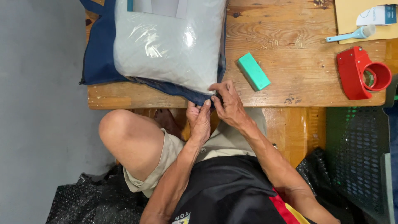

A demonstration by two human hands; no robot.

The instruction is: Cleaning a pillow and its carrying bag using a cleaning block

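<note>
Navy zip bag (pixel 97 62) with clear front, pale quilted pillow inside, lies on wooden counter (pixel 290 79). Left hand (pixel 200 122) and right hand (pixel 228 103) both pinch its near corner. Green block (pixel 253 71) just beside.

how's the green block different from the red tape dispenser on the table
The green block is a plain teal-green rectangular bar; the red tape dispenser is bright red with an angular body and a round ring at one end. The green block is smaller and lies diagonally near the right hand; the red tape dispenser is bulkier and sits at the wooden table's right edge, away from both hands. Both rest untouched on the wooden table.
</note>
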